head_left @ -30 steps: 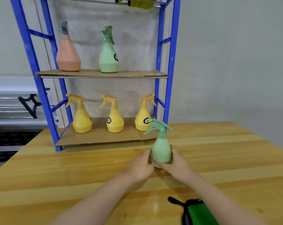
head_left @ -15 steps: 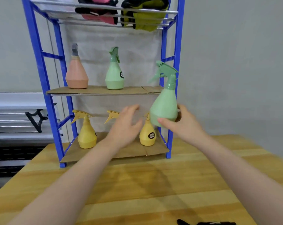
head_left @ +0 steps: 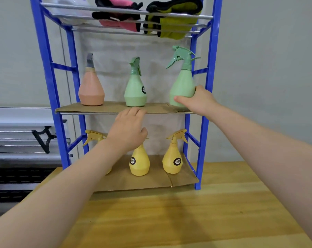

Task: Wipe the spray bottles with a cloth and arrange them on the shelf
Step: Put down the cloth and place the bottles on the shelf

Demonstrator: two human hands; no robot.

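Green spray bottle (head_left: 182, 81), one, standing upright at the right end of the middle shelf (head_left: 114, 107) of a blue metal rack (head_left: 211, 68); its trigger head is pointing left and no label is showing on the side facing the camera. Right hand (head_left: 198, 100) is gripping its base, thumb across the front, fingers curled round the right side. Left hand (head_left: 127, 129) is hovering just below the middle shelf's front edge, fingers loosely bent, holding nothing.

Sharing that cardboard-lined shelf: a second green spray bottle (head_left: 135, 86) at centre, wearing a round dark sticker with writing too small to read, and one salmon-pink bottle (head_left: 91, 90) with a grey top at the left.

Sitting on the bottom shelf: three yellow spray bottles, namely right (head_left: 173, 158), middle (head_left: 139, 161), both bearing round dark stickers that are illegible, and left (head_left: 93, 137), mostly hidden behind the left forearm.

Lying on the top wire shelf: a pink-and-black cloth (head_left: 119, 17), a yellow-green-and-black cloth (head_left: 174, 17), and a pale object (head_left: 71, 6) I cannot identify.

Rack is standing on a wooden table (head_left: 205, 212).
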